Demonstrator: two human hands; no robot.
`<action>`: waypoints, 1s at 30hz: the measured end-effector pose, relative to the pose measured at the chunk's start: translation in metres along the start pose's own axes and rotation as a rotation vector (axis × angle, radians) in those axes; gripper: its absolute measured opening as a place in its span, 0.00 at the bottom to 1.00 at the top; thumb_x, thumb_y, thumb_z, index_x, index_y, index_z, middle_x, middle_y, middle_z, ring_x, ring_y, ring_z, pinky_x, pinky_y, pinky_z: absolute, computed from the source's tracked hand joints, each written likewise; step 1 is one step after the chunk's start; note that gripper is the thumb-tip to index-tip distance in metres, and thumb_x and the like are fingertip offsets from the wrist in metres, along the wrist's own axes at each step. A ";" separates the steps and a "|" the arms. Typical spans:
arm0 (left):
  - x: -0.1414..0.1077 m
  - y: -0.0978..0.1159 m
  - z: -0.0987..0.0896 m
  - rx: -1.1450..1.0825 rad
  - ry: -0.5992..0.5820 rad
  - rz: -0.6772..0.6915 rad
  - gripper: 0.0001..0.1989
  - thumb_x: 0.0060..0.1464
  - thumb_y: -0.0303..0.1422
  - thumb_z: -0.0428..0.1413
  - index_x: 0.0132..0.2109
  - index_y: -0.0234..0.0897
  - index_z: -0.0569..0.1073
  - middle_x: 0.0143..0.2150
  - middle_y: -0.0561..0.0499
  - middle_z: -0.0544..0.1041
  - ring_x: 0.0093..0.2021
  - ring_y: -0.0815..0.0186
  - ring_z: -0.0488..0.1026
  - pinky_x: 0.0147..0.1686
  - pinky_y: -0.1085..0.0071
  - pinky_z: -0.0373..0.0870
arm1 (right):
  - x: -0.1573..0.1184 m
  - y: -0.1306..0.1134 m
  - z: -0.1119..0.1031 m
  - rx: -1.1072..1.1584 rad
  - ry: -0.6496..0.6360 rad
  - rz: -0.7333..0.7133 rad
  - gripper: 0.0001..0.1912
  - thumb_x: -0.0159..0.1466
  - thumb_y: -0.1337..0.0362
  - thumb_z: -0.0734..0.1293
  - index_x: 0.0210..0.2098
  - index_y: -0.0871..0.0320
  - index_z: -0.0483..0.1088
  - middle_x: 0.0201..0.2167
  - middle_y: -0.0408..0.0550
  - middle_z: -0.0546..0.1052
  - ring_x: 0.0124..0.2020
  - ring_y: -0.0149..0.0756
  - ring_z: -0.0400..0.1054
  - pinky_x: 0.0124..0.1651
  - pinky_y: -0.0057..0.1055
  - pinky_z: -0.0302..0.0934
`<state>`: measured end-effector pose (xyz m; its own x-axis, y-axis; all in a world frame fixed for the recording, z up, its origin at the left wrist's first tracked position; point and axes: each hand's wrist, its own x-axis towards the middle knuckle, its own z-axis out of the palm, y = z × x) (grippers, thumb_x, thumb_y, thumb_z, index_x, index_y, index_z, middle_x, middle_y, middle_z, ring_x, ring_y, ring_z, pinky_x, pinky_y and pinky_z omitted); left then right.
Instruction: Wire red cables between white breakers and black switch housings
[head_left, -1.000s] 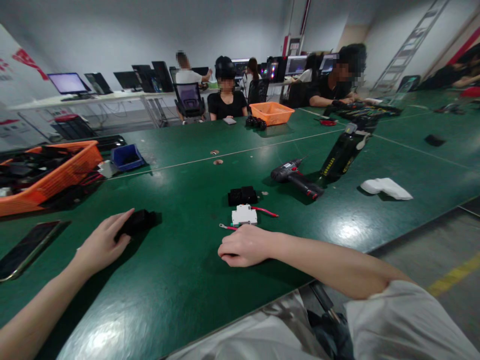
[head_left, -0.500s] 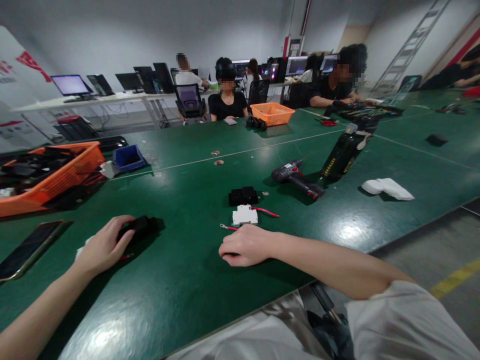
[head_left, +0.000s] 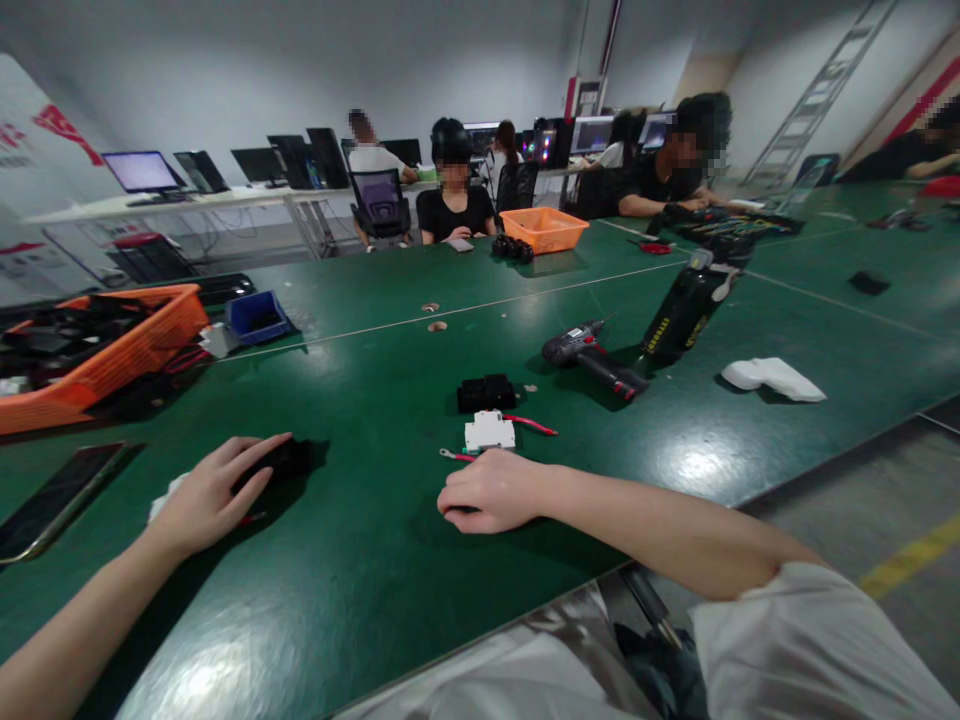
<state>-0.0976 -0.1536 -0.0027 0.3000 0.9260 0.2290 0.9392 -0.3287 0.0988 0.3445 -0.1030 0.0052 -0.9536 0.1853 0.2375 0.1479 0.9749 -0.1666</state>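
My left hand (head_left: 217,492) lies over a black block-shaped part (head_left: 289,460), its index finger and thumb stretched out and apart. A white piece (head_left: 166,498) and a bit of red wire show from beneath that hand. My right hand (head_left: 487,492) rests on the table with its fingers curled in; what they hold, if anything, is hidden. Just beyond it lies a white circuit breaker (head_left: 490,430) with red wires, one ending in a ring terminal (head_left: 447,454). Another black part (head_left: 486,392) sits behind the breaker.
A cordless drill (head_left: 592,358) lies right of centre beside a black cylindrical object (head_left: 679,305). A white object (head_left: 774,379) is farther right. At left are a phone (head_left: 60,500), a blue bin (head_left: 259,316) and an orange basket (head_left: 161,325). Co-workers sit across the table.
My left hand's fingers have straightened and lifted over the black part, with the index finger reaching farther right. My right hand has stayed put.
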 end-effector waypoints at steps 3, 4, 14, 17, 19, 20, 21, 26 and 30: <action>0.000 0.000 0.000 0.010 0.035 0.038 0.26 0.66 0.43 0.43 0.65 0.37 0.63 0.55 0.42 0.70 0.53 0.58 0.71 0.54 0.64 0.68 | 0.000 -0.001 -0.001 0.005 -0.004 0.004 0.10 0.69 0.61 0.61 0.40 0.55 0.73 0.33 0.42 0.78 0.29 0.29 0.69 0.25 0.29 0.44; -0.001 0.000 0.000 0.015 0.044 0.048 0.25 0.66 0.43 0.43 0.64 0.36 0.64 0.56 0.41 0.70 0.54 0.58 0.71 0.54 0.64 0.68 | 0.000 -0.001 -0.001 0.007 -0.005 0.006 0.10 0.69 0.61 0.61 0.40 0.55 0.73 0.33 0.42 0.78 0.29 0.29 0.69 0.25 0.29 0.44; -0.002 0.005 0.002 0.114 0.039 0.021 0.25 0.64 0.47 0.45 0.61 0.40 0.67 0.55 0.43 0.72 0.47 0.59 0.74 0.49 0.64 0.70 | 0.000 0.001 0.000 0.002 -0.003 0.008 0.10 0.69 0.60 0.61 0.41 0.55 0.73 0.33 0.42 0.78 0.30 0.29 0.70 0.25 0.29 0.45; -0.003 0.013 0.000 0.213 0.045 -0.034 0.25 0.64 0.48 0.46 0.60 0.41 0.69 0.55 0.44 0.73 0.46 0.58 0.74 0.49 0.62 0.70 | -0.001 0.001 0.000 0.000 -0.004 0.009 0.10 0.69 0.60 0.61 0.41 0.55 0.73 0.34 0.42 0.79 0.30 0.29 0.70 0.25 0.30 0.45; -0.003 0.019 -0.002 0.247 0.059 -0.052 0.25 0.64 0.48 0.46 0.59 0.40 0.71 0.55 0.44 0.74 0.45 0.57 0.75 0.49 0.60 0.71 | 0.000 0.000 0.000 0.000 -0.007 0.009 0.10 0.69 0.60 0.61 0.41 0.55 0.73 0.34 0.42 0.79 0.30 0.29 0.70 0.25 0.30 0.44; -0.003 0.023 -0.003 0.253 0.068 -0.055 0.25 0.63 0.48 0.46 0.58 0.40 0.71 0.54 0.44 0.74 0.45 0.57 0.75 0.48 0.60 0.71 | 0.000 0.000 0.000 0.000 -0.008 0.010 0.10 0.69 0.60 0.61 0.41 0.55 0.73 0.34 0.42 0.79 0.30 0.29 0.70 0.25 0.29 0.44; -0.003 0.026 -0.004 0.253 0.077 -0.056 0.25 0.63 0.49 0.45 0.58 0.40 0.72 0.54 0.44 0.75 0.44 0.56 0.76 0.47 0.60 0.72 | 0.000 0.000 0.000 0.001 -0.010 0.010 0.10 0.69 0.60 0.61 0.41 0.55 0.73 0.34 0.42 0.79 0.30 0.29 0.70 0.25 0.29 0.44; -0.001 0.038 -0.003 0.221 0.069 -0.036 0.25 0.64 0.49 0.43 0.57 0.39 0.72 0.53 0.42 0.75 0.44 0.57 0.77 0.43 0.63 0.74 | 0.000 0.000 -0.002 0.004 -0.018 0.011 0.10 0.69 0.60 0.61 0.41 0.55 0.73 0.35 0.43 0.79 0.30 0.29 0.70 0.25 0.28 0.43; 0.001 0.043 0.000 0.276 0.010 -0.063 0.25 0.65 0.47 0.41 0.57 0.35 0.70 0.56 0.39 0.73 0.44 0.56 0.77 0.45 0.60 0.73 | 0.000 0.000 -0.002 0.006 -0.017 0.007 0.09 0.69 0.61 0.61 0.41 0.55 0.73 0.35 0.42 0.79 0.30 0.29 0.70 0.25 0.29 0.43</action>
<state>-0.0565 -0.1670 0.0020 0.2394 0.9408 0.2402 0.9663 -0.2066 -0.1537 0.3449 -0.1026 0.0071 -0.9568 0.1898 0.2200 0.1531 0.9728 -0.1737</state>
